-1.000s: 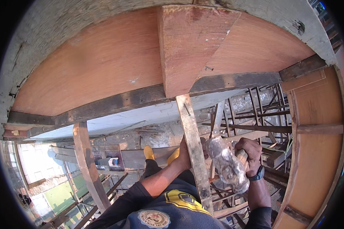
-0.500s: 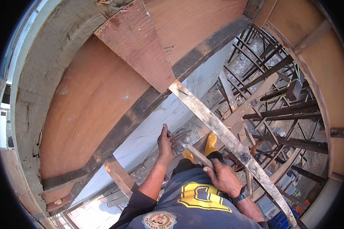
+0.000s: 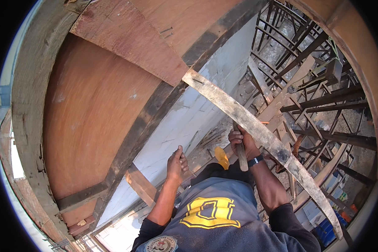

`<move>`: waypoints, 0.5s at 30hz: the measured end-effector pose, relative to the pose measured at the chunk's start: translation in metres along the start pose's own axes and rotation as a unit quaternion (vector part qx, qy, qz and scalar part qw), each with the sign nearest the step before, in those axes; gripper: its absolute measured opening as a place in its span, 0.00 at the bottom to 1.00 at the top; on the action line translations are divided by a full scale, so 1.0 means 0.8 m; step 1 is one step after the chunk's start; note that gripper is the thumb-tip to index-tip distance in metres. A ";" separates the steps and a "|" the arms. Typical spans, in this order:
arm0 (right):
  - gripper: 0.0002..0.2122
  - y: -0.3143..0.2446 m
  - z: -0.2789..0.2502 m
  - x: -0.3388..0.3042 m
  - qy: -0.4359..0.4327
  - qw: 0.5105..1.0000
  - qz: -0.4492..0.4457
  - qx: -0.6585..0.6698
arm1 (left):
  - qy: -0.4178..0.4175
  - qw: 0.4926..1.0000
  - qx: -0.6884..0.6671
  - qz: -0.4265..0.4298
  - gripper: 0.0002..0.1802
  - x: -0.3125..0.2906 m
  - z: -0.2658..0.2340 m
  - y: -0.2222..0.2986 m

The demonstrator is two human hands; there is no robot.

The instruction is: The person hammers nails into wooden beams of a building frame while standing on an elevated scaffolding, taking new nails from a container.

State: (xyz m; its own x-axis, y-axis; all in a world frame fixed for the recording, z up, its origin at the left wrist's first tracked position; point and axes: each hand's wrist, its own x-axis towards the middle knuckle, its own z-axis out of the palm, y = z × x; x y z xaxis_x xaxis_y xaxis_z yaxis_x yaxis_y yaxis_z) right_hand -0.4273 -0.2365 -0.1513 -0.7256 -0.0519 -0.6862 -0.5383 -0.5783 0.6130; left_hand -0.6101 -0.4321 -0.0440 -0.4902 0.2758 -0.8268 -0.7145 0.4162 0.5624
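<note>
My left hand (image 3: pixel 176 161) is held out near the white wall face (image 3: pixel 189 122), its fingers pinched on a thin nail-like piece (image 3: pixel 190 171). My right hand (image 3: pixel 240 140) is closed round the wooden handle of a hammer (image 3: pixel 242 157), just under a long pale wooden batten (image 3: pixel 256 128) that slants from the plywood panel down to the right. The batten hides the hammer's head. Both forearms rise from my blue shirt (image 3: pixel 214 214) at the lower edge.
Large brown plywood formwork panels (image 3: pixel 92 113) with dark timber framing (image 3: pixel 147 126) curve over the left and top. A dense lattice of steel bars (image 3: pixel 323 101) fills the right side. Yellow footwear (image 3: pixel 221 156) shows below, and blue crates (image 3: pixel 329 229) sit at the lower right.
My head has turned, swinging the panels to the left. My right hand has risen from my lap to the batten with the hammer handle in it. My left hand stays out near the wall.
</note>
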 end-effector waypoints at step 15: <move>0.12 0.055 0.000 -0.083 0.109 0.694 -0.194 -0.684 | -0.100 0.992 -0.025 0.074 0.25 -0.011 0.083 0.031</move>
State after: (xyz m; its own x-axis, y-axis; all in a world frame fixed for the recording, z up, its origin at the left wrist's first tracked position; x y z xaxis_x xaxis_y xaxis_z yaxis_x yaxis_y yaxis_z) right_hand -0.4026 -0.2583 -0.0788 -0.4780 0.2886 -0.8296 0.3442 -0.8074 -0.4792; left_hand -0.5907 -0.3668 -0.0235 -0.4855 0.4993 -0.7176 -0.6683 0.3172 0.6729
